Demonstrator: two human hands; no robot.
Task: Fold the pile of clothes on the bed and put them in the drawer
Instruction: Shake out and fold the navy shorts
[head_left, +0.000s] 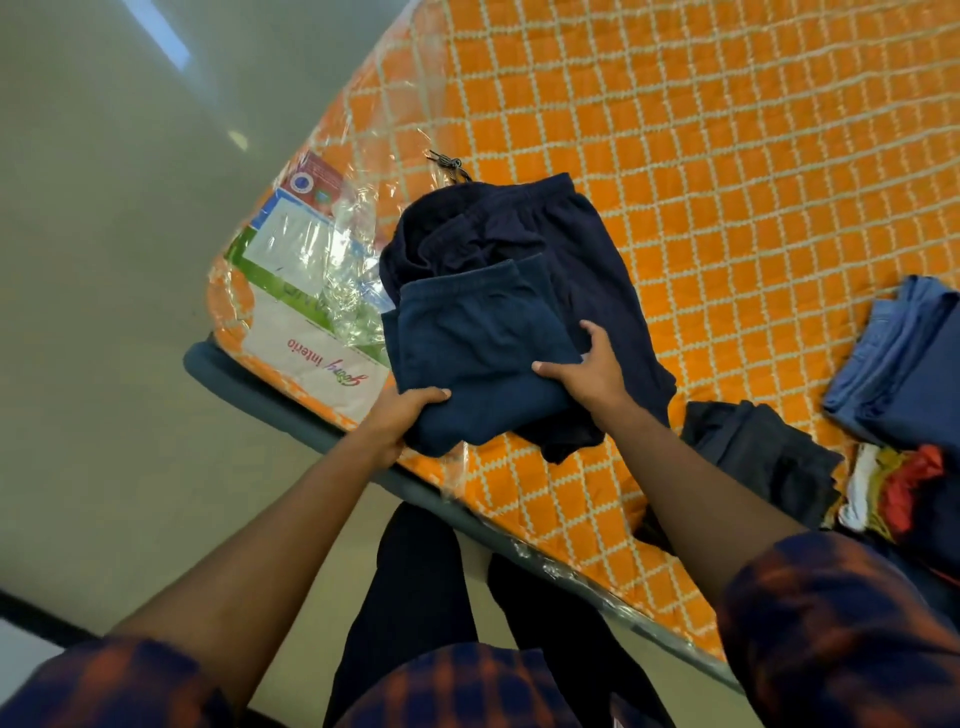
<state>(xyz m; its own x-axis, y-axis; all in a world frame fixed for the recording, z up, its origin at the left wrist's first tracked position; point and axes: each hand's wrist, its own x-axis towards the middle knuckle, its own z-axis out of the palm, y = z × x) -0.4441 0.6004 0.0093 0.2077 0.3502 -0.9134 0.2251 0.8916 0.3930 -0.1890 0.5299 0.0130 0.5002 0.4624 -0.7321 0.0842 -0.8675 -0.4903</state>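
The soft, limp navy garment lies half folded at the near edge of the bed, left hand gripping its near corner, right hand clasping its right edge, likely the best holds since loose cloth would sag.

Pale glossy floor, ceiling-light reflection.

One readable mark: a white label on the mattress corner, under clear plastic wrap, just left of the left hand fingers. It's upside down to the camera, a red script word that looks like "Godrej", then "interio" in red. The green band beyond it has big letters, unreadable under the crinkled wrap. The red-and-blue sticker, farther from the fingers, has a round emblem with print too small to read.
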